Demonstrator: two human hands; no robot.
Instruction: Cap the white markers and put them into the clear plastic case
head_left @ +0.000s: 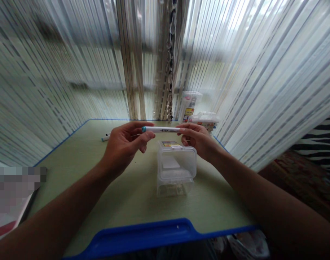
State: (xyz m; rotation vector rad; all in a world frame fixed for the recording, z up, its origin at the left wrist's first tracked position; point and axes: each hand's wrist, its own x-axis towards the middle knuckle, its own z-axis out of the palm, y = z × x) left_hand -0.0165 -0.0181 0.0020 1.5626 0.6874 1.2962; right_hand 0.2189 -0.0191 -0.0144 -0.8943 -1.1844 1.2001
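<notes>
A white marker (165,129) with a teal end lies level in the air, held at both ends above the desk. My left hand (127,139) pinches its teal end between thumb and fingers. At the other end, the thumb and fingers of my right hand (193,136) are closed on the barrel. Just below and nearer to me, a clear plastic box (176,164) lies on its side with its open mouth towards me and its lid part resting on the desk. Behind my left wrist, more markers (105,138) lie on the desk, partly hidden by the hand.
The pale green desk (127,202) has a blue rim and a blue front tray (143,234). At the back right stand a tall clear container (190,104) and a lower clear box (205,118). String curtains (73,72) hang around the desk. A pixelated item (10,198) is at left.
</notes>
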